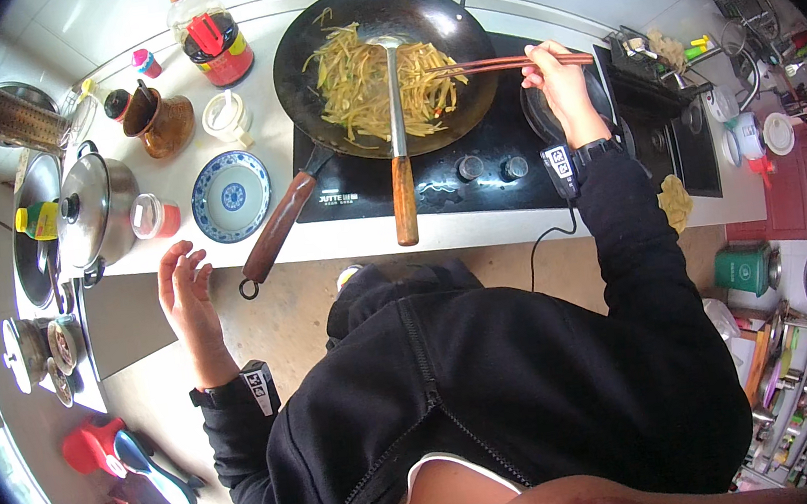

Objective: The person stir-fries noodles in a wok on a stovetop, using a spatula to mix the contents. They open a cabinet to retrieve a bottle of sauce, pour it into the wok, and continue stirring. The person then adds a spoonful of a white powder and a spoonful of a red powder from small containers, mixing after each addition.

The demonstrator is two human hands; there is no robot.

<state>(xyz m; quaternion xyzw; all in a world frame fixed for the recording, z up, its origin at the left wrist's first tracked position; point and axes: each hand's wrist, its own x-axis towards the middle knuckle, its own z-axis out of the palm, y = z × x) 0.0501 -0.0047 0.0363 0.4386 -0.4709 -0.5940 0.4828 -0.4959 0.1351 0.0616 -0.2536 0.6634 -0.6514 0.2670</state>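
My right hand (560, 81) grips a pair of reddish-brown chopsticks (501, 64), whose tips reach into pale shredded vegetable strips (353, 84). The strips lie in a dark wok (291, 77) on a black cooktop (434, 191). Across the wok rests a metal spatula (394, 102), its wooden handle (405, 206) pointing toward me with no hand on it. The wok's wooden handle (279, 226) sticks out to the front left. My left hand (186, 282) hovers empty by the counter's front edge, fingers loosely bent and apart. Nearest it are a blue-and-white plate (231, 197) and a lidded red-and-clear jar (156, 215).
Left on the counter stand a lidded steel pot (92, 207), a brown ceramic jug (161, 123), a white tub (226, 117) and a large bottle of dark liquid (210, 41). Right of the wok is a black pan (541, 114). A yellow cloth (675, 203) hangs over the counter edge.
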